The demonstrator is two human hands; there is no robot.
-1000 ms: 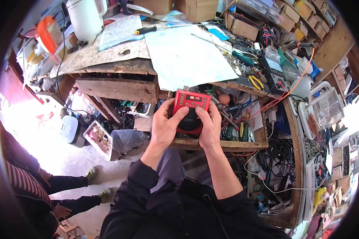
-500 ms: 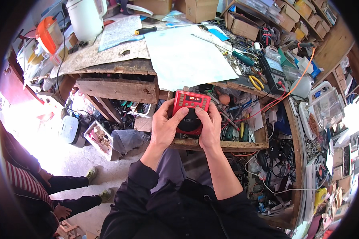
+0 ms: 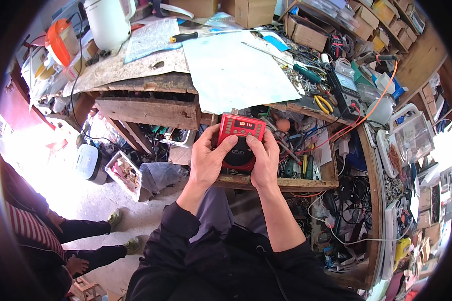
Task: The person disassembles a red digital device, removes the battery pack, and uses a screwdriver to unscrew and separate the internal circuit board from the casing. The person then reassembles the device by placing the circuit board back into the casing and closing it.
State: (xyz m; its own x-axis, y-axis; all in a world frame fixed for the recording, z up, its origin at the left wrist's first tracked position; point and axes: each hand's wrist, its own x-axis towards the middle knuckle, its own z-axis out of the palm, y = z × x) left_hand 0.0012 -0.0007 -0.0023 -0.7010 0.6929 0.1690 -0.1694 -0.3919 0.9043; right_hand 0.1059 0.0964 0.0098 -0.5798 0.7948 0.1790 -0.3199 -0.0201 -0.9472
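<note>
Red plastic radio [image 3: 241, 142] with round black speaker [image 3: 237, 154], held above open brown wooden drawer [image 3: 296, 184]. Grip: left hand [image 3: 207, 158] and right hand [image 3: 264, 159] clasp its sides. Orange-lit display [image 3: 245, 124], so power-up looks done; what's left, can't tell. White sheet [image 3: 241, 70] beyond, on worn wooden counter [image 3: 160, 83].

Cluttered workbench [image 3: 150, 84] around a large white sheet [image 3: 236, 75].
A screwdriver with a black-and-yellow handle [image 3: 184, 37] lies along the sheet's far edge, a cardboard box [image 3: 255, 13] behind it; left of the sheet stand a tall white jug [image 3: 108, 25] and, farther out, an orange-topped container [image 3: 60, 42]. Just right of the sheet are a green-handled screwdriver [image 3: 306, 73], yellow-handled pliers [image 3: 323, 104] and a dark meter [image 3: 345, 85]; well beyond them, a clear plastic case [image 3: 412, 134]. Below the sheet and to its left, a white bin [image 3: 116, 174] sits on the floor [image 3: 158, 213], and nearer the rim is a person in a striped top [image 3: 35, 228].
</note>
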